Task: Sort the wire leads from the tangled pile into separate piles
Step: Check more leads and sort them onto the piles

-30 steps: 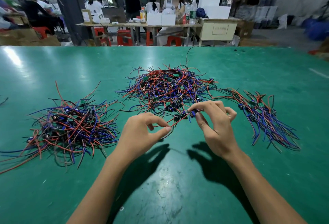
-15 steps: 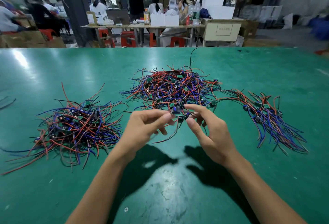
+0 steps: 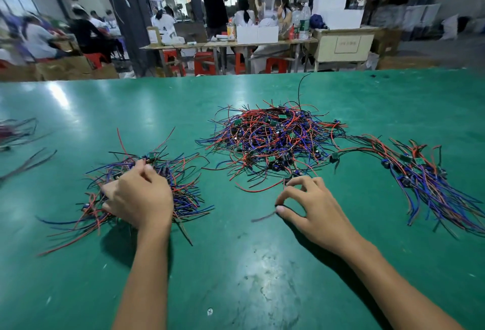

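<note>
I see my left hand (image 3: 137,195) lying on top of the left sorted pile (image 3: 147,190), fingers curled down into the wires; whether it grips a lead there or just presses on the heap, I cannot tell. My right hand (image 3: 307,206) hovers low over the green table (image 3: 236,264), just in front of the tangled pile (image 3: 273,140), thumb and fingers curled toward each other. A blurred dark wire (image 3: 263,216) trails out at the thumb tip, so I judge a light pinch on it, but the blur leaves that unsure. The right sorted pile (image 3: 425,180) lies well apart to the right, though a strand or two runs between it and the centre tangle.

My worry is dragging. Loose red and black ends at the near edge of the tangle lie just beside my right fingers, and any lead I lift from there probably hooks its neighbours by their small green boards and black components, pulling a clump along. The bridging strands on the right could likewise tow sorted leads back into the tangle. On the left, if my hand comes away carelessly, wire ends caught between the fingers may scatter that pile toward the centre and blur the gap between them.
</note>
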Demonstrator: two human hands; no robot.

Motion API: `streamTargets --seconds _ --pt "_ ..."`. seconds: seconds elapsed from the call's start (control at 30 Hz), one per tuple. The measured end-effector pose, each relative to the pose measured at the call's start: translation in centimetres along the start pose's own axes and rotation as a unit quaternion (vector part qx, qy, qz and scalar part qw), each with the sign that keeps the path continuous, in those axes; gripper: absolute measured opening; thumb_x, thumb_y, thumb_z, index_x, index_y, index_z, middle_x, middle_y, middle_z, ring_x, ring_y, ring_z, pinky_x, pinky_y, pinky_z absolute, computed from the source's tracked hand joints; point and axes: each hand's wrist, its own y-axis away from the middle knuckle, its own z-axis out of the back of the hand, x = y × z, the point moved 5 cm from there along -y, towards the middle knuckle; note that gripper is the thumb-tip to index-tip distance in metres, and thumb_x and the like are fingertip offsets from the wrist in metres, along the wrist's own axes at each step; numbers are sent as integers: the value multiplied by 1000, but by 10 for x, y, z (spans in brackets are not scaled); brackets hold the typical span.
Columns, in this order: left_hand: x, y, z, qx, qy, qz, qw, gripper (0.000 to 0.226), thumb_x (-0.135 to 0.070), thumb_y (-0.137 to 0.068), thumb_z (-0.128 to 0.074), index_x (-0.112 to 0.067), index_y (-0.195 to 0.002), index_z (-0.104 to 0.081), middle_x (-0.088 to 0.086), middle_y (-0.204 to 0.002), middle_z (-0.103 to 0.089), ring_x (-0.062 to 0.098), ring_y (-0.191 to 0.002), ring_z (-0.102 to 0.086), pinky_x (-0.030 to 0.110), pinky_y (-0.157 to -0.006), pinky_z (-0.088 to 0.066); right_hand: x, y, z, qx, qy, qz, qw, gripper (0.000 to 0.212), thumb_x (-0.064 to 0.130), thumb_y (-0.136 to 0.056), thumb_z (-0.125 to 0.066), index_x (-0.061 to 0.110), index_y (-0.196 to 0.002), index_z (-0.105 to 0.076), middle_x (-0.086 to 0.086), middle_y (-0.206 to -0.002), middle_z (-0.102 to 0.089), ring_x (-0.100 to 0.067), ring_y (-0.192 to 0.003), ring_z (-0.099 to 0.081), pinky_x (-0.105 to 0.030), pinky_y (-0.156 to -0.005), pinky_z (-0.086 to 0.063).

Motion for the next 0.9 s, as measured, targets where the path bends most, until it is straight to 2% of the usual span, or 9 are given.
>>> streamTargets --seconds 0.1,0.2,0.3,0.37,0.47,0.53,0.67,0.83,0.9 --pt "-11 9 1 10 -59 -12 998 35 -19 -95 -54 -13 -128 -65 22 -134 -59 39 -124 -41 48 -99 -27 -2 1 3 -4 -8 -10 1000 16 50 -91 -66 35 -96 -67 12 -114 -49 -9 -109 -38 -33 -95 -40" --pt "-25 16 4 -3 -70 -54 996 60 -22 -88 -59 -14 -146 -47 31 -160 -17 44 -143 -25 53 -109 -22 4 2 2 0 -64 0 998 10 40 -91 -70 31 -91 -67 12 -108 -53 -8 -106 -49 -27 -89 -41" --pt "-51 33 6 -14 20 -203 979 55 -16 -82 -63 -19 -137 -57 15 -155 -40 33 -144 -33 49 -109 -27 6 0 13 -45 -270 -44 961 10 31 -92 -68 22 -89 -67 3 -96 -65 -8 -88 -60 -16 -72 -45" --pt "-68 53 -5 76 118 -325 935 52 -4 -78 -64 -20 -128 -64 2 -138 -59 25 -133 -49 45 -108 -35 4 -1 23 -69 -413 -84 904 23 36 -89 -63 14 -94 -67 -5 -100 -73 -8 -81 -63 -16 -67 -49" --pt "-85 98 -27 320 164 -415 836 65 -4 -76 -69 -27 -135 -60 -11 -137 -60 6 -131 -51 33 -111 -29 -1 -1 33 -75 -533 -119 834 39 50 -82 -64 15 -97 -69 -3 -110 -76 -9 -79 -65 -18 -66 -53" --pt "-85 125 -37 415 164 -405 798 56 -20 -85 -72 -34 -136 -57 -17 -126 -66 -7 -121 -54 21 -104 -22 -2 -1 36 -76 -584 -131 797 38 59 -73 -71 25 -88 -75 -7 -109 -76 -10 -74 -64 -17 -64 -53" --pt "-80 141 -45 445 192 -322 813 34 -29 -89 -74 -32 -122 -69 -19 -94 -73 -1 -83 -64 16 -81 -42 -3 0 38 -75 -619 -123 772 46 73 -57 -83 35 -83 -76 -6 -102 -76 -9 -71 -61 -19 -64 -50" --pt "-74 143 -55 574 345 -25 742 24 -2 -90 -70 -10 -112 -72 11 -96 -77 13 -60 -66 21 -64 -54 -2 -2 39 -77 -644 -115 753 46 57 -84 -63 28 -119 -66 -7 -109 -75 -9 -72 -63 -20 -63 -50" --pt "-72 135 -55 568 383 44 727 25 -1 -90 -68 -4 -115 -70 15 -99 -77 15 -61 -67 22 -63 -56 -7 -2 36 -94 -597 -151 782 42 50 -91 -55 24 -122 -63 -6 -103 -76 -9 -68 -62 -20 -59 -48"
